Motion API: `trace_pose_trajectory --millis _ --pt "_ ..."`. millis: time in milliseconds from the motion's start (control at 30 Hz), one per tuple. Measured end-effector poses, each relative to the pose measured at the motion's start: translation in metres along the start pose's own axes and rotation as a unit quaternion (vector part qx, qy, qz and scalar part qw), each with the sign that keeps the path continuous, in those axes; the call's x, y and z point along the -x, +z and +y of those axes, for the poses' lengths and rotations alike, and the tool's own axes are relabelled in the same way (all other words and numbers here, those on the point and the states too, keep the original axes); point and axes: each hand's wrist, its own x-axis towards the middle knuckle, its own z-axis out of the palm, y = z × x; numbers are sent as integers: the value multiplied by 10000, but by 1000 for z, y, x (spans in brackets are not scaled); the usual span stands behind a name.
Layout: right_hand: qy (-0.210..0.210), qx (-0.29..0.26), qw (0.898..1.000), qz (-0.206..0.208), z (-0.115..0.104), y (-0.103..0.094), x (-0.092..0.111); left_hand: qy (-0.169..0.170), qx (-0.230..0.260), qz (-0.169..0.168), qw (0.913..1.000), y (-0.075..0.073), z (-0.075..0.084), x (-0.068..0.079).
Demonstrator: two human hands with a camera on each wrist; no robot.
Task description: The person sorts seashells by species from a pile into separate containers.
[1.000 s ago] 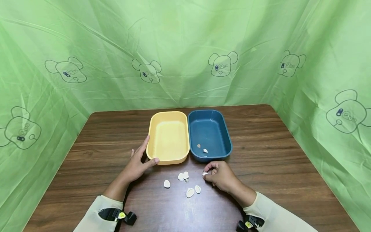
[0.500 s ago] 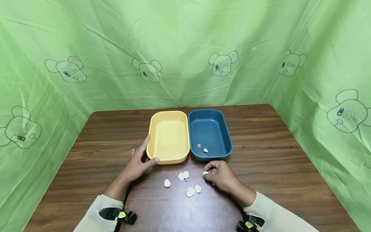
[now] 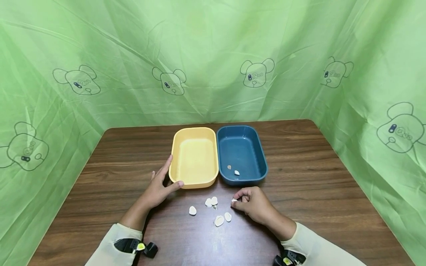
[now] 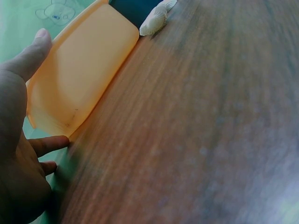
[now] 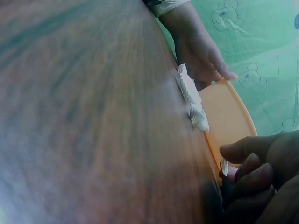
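Observation:
My right hand pinches a small white seashell between thumb and index finger, just in front of the blue tray. Fingers of my left hand lie nearly straight along the left side of the yellow tray, and the thumb touches its front edge. Several pale shells are scattered on the table before the trays, one lone shell to the left of the others. Inside the blue tray are a white shell and a brownish one. The yellow tray holds nothing visible.
Both trays stand side by side on a brown wood-grain table. A green cloth with printed bear outlines hangs behind and on both sides. In the left wrist view, a ribbed shell sits by the tray corner.
My right hand has shifted slightly toward me and to the left, still pinching the shell. The left hand stays against the yellow tray, and the loose shells lie as before.

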Motion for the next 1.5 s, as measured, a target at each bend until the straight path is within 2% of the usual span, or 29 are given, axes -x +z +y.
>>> trace_pose_trajectory --millis 267,633,900,1167,1500 --pt "-298 251 9992 122 -16 -1 7 19 -22 3 10000 0 0 0" --pt "-997 620 9898 809 -34 -12 7 33 -10 31 10000 -1 0 0" --pt "-1251 510 9861 968 -45 -19 -1 0 -62 20 10000 0 0 1" --pt "-1118 584 9835 1296 -55 -36 -12 -12 -48 42 10000 1 1 2" --pt "-692 661 9840 1504 -56 -56 -30 -18 5 56 10000 1 1 2"
